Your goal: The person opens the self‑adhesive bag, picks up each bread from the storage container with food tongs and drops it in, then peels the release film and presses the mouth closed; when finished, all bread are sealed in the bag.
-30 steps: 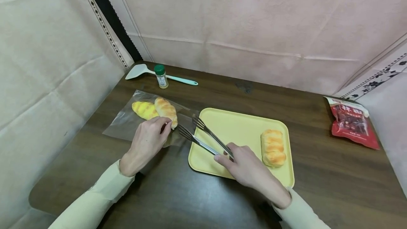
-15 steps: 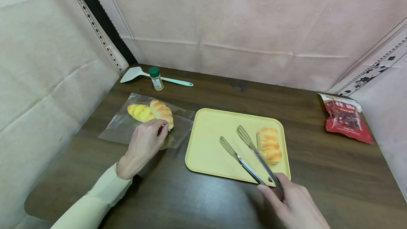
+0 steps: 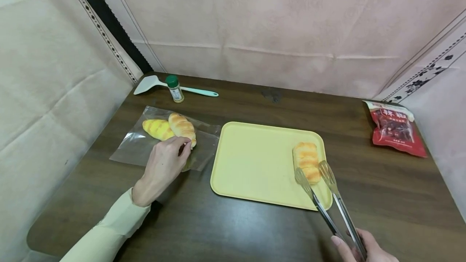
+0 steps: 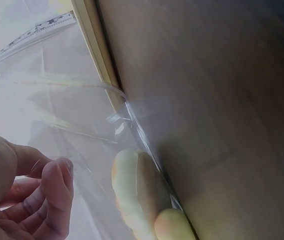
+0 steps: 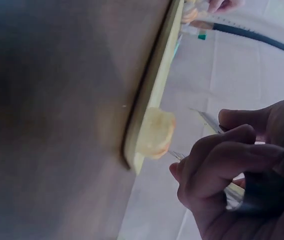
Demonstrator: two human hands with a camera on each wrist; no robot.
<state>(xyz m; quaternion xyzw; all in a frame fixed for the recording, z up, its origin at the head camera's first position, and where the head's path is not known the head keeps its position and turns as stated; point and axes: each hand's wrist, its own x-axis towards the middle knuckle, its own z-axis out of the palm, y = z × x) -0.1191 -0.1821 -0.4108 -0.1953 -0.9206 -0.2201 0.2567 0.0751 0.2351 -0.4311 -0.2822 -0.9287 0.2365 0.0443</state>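
My left hand (image 3: 164,167) pinches the near edge of a clear plastic bag (image 3: 129,146), its thumb and fingertips together in the left wrist view. Inside the bag lie a yellow bread (image 3: 156,128) and a golden-striped bread roll (image 3: 181,126), side by side. My right hand (image 3: 369,250), partly cut off at the lower edge, grips metal tongs (image 3: 343,209). The tongs are spread, their slotted tips over a ridged golden loaf (image 3: 306,156), one tip on either side of its near end. That loaf lies on the right part of a yellow tray (image 3: 251,161).
A pale turquoise spatula (image 3: 200,91) lies at the back left, behind a green-capped seasoning jar (image 3: 175,90). At the right stands out a red snack packet (image 3: 397,130) lying flat. Fabric-covered walls (image 3: 273,23) border the dark wooden table (image 3: 233,229).
My right hand has drawn back and right, carrying the tongs from beside the bag across the tray to the loaf. My left hand keeps its hold on the bag. The view has shifted slightly.
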